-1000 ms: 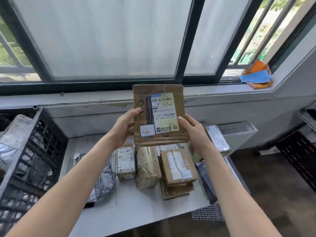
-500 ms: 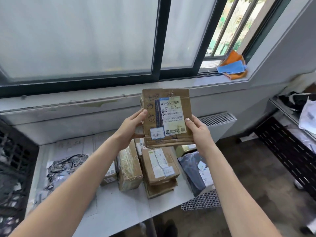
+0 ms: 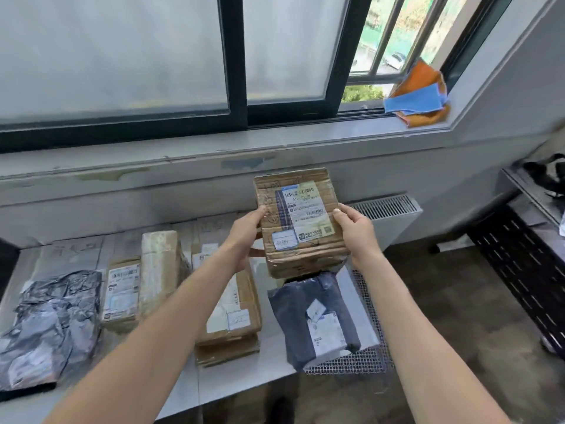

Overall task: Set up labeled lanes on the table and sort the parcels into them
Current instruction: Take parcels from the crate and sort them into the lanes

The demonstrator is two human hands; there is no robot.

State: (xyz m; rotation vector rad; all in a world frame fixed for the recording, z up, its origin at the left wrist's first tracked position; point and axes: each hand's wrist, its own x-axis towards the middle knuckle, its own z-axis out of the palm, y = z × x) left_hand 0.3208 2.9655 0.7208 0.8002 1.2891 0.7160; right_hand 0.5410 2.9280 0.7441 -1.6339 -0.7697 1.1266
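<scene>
Head view: thumbs (image 3: pixel 260 211) lie on the label face of the box (image 3: pixel 301 228), one at its 9 o'clock edge, one at 3 o'clock. The other fingers pass behind it, mostly hidden. So the left hand (image 3: pixel 244 237) and the right hand (image 3: pixel 356 231) each grip a side, and the box hangs in the air above the right end of the table (image 3: pixel 189 387). Its long axis runs from 12 to 6, the top tipped slightly toward 1.

Straight down at 6 o'clock from the fingers lies a grey bag (image 3: pixel 315 310), partly over a mesh (image 3: pixel 363 365) at the table's end. At 8 o'clock sits a stack (image 3: pixel 235 332) of flat cartons under the left forearm, and far off toward 8 a silver bag (image 3: pixel 52 325). Pale sheets (image 3: pixel 73 252) line the far edge, their writing unreadable.

I'd guess the box belongs in this right-hand lane. The right hand is nearer it, and the way there is down, just behind the bag.
</scene>
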